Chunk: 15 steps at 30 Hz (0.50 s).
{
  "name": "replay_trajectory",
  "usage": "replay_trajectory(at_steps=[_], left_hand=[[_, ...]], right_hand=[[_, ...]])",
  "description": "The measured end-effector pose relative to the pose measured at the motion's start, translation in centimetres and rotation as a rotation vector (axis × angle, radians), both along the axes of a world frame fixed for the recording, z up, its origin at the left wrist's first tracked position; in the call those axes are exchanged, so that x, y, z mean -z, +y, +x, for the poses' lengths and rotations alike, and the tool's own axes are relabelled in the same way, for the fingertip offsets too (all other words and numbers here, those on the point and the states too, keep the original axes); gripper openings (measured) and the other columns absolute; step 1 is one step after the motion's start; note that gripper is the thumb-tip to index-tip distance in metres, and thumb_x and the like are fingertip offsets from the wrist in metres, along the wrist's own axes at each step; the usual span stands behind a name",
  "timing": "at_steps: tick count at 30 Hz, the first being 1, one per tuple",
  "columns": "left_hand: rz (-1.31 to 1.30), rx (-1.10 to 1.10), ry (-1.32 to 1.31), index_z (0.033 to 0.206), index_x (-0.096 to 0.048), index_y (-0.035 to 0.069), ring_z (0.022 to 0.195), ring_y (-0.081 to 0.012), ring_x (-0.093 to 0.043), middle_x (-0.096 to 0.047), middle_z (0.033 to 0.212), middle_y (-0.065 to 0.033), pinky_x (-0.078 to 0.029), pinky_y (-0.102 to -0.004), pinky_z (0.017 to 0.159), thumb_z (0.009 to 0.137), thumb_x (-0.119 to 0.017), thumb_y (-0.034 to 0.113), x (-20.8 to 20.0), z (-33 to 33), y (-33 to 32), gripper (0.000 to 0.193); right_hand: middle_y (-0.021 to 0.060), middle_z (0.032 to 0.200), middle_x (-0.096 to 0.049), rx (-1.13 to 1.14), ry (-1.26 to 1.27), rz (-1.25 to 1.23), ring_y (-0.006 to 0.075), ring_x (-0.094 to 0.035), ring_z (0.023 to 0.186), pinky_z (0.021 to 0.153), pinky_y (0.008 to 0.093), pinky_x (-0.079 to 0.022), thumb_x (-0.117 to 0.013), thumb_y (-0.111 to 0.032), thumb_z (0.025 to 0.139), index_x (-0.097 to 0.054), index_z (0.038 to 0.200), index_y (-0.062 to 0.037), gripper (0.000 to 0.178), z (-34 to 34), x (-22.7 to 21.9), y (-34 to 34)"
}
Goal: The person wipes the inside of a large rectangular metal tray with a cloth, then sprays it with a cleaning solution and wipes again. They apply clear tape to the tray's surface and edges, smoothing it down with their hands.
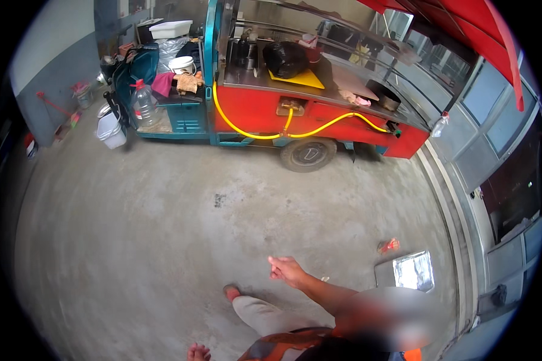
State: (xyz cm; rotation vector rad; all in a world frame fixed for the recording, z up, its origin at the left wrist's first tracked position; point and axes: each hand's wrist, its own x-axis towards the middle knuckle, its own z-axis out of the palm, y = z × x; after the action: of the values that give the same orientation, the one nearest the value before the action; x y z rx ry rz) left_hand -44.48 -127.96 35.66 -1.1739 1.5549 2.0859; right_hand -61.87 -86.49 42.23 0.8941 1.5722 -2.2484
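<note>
My right hand is in front of me over the concrete floor, its fingers curled in, and nothing shows in it. Low at the bottom edge my left hand is partly cut off; its fingers are curled too, with nothing visible in them. Neither hand touches anything I can see. One of my legs is stretched forward, a reddish shoe on the foot. To the right of my right hand a silver foil-like panel lies on the floor, with a small red packet just beyond it.
Ahead stands a red and teal three-wheeled food cart with a yellow hose. Its counter holds a black bag and a dark pan. At its left are a clear jug and white bin. A step runs along the right.
</note>
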Motion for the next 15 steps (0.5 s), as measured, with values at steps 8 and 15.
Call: replay_trajectory(at_steps=[8, 15], left_hand=[[-0.266, -0.130, 0.141, 0.101, -0.056, 0.006, 0.077, -0.0168, -0.058, -0.061, 0.089, -0.0051, -0.044, -0.0290, 0.066, 0.081, -0.054, 0.016, 3.7, -3.8, -14.1, 0.022], [-0.138, -0.538, 0.135, 0.102, -0.056, 0.002, 0.074, -0.0142, -0.060, -0.063, 0.087, -0.0070, -0.045, -0.0250, 0.063, 0.082, -0.054, 0.011, -9.6, -20.9, -26.0, 0.022]], right_hand=[[0.0060, 0.071, -0.057, -0.294, 0.055, -0.036, 0.0247, -0.061, 0.076, 0.070, 0.0369, -0.050, -0.053, -0.016, 0.087, -0.053, 0.096, -0.0031, 0.016, -20.8, -4.5, -22.3], [0.0162, 0.128, -0.043, -0.703, -0.043, -0.658, 0.0323, -0.041, 0.119, 0.094, 0.0476, -0.035, -0.036, -0.038, 0.093, -0.039, 0.129, -0.0114, 0.045, -32.6, -7.9, -52.7]])
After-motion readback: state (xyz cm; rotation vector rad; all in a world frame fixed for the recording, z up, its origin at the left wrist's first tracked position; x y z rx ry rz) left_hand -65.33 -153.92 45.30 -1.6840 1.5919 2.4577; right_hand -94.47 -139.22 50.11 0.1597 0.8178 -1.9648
